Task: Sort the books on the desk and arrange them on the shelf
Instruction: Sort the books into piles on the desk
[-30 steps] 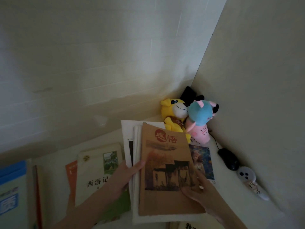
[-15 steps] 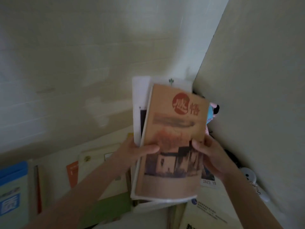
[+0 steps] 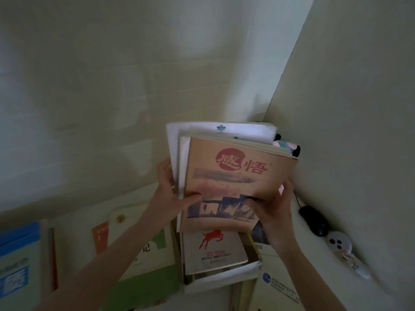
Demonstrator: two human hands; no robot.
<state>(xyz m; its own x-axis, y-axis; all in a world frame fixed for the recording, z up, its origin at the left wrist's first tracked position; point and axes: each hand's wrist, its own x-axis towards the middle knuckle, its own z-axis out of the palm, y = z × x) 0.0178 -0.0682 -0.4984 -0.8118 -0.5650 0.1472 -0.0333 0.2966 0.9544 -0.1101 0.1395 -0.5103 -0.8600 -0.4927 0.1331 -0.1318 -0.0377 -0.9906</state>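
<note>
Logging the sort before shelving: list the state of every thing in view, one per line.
Tan-cover stack: held up, tilted, clear of the desk
Left hand grip: holds the stack's left edge, thumb on cover
Right hand grip: holds the stack's right edge
Red-horse book: lying flat, cover up
Green-white book: flat on desk, cover up
Mouse: resting on desk
Plush toy: mostly hidden behind stack

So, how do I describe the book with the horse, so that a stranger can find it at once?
Start at the desk, directly under the brown book held up in the air. There, on top of a flat pile, lies a pale book. Only its cover shows a red horse.
</note>
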